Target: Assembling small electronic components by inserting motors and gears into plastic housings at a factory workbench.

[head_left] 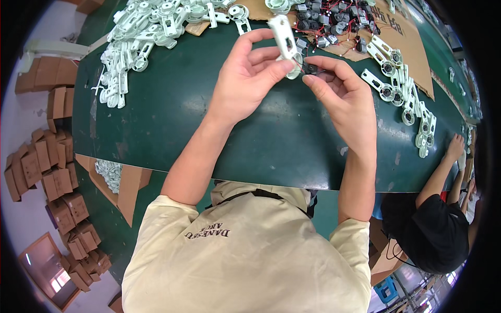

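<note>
My left hand (245, 78) grips a pale green plastic housing (283, 39) with a long slotted handle and a round end, held tilted above the green table. Close by on the right, my right hand (342, 86) pinches a small dark motor (311, 69) with thin wires, beside the round end of the housing. Whether the motor touches the housing I cannot tell. Beyond my hands lies a heap of small motors with red and black wires (339, 21). To the right rest several housings with dark round parts in their ends (396, 88).
A big pile of pale green housings (151, 26) covers the table's far left. Flattened cardboard (404, 36) lies under the motors. An open carton (130, 188) stands by the table's left front edge. At the right, a person in black (433, 229) works at the same table (292, 151).
</note>
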The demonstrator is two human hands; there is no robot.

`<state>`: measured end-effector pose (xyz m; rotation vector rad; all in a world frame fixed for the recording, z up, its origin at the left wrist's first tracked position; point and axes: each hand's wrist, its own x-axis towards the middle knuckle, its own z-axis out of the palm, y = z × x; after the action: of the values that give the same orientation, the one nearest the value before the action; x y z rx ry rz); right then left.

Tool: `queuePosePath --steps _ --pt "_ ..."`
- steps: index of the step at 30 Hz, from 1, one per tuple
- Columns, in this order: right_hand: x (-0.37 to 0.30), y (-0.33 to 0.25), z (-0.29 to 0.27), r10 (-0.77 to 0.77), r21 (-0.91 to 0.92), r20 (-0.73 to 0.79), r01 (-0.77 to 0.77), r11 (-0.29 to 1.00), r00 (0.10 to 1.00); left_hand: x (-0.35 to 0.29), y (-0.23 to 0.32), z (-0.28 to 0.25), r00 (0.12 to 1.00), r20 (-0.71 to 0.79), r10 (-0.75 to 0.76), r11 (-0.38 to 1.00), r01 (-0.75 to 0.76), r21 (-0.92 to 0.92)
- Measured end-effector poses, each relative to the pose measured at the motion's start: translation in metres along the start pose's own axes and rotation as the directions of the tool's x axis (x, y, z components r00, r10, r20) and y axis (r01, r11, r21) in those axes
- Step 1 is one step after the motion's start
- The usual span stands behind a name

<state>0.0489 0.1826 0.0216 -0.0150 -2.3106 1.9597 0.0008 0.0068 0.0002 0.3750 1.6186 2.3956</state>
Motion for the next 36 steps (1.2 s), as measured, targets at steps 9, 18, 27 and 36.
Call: queuePosePath --steps 9,18,27,36 --pt "-0.001 0.005 0.015 -0.034 0.135 -0.068 0.043 0.990 0.997 -0.004 -0.006 0.000 0.995 0.079 -0.066 0.997 0.062 0.055" --pt "0.003 0.015 0.013 -0.226 -0.112 0.010 0.226 0.968 0.974 -0.007 -0.003 0.005 0.992 0.076 -0.098 0.994 0.095 0.045" --pt "0.004 0.015 0.015 -0.131 -0.074 -0.010 0.130 0.989 0.991 -0.007 0.003 -0.003 0.989 0.113 -0.095 0.995 0.095 0.008" --pt "0.001 0.010 0.015 -0.123 -0.091 0.004 0.122 0.988 0.992 -0.006 0.001 -0.007 0.977 0.115 -0.177 0.984 0.176 0.019"
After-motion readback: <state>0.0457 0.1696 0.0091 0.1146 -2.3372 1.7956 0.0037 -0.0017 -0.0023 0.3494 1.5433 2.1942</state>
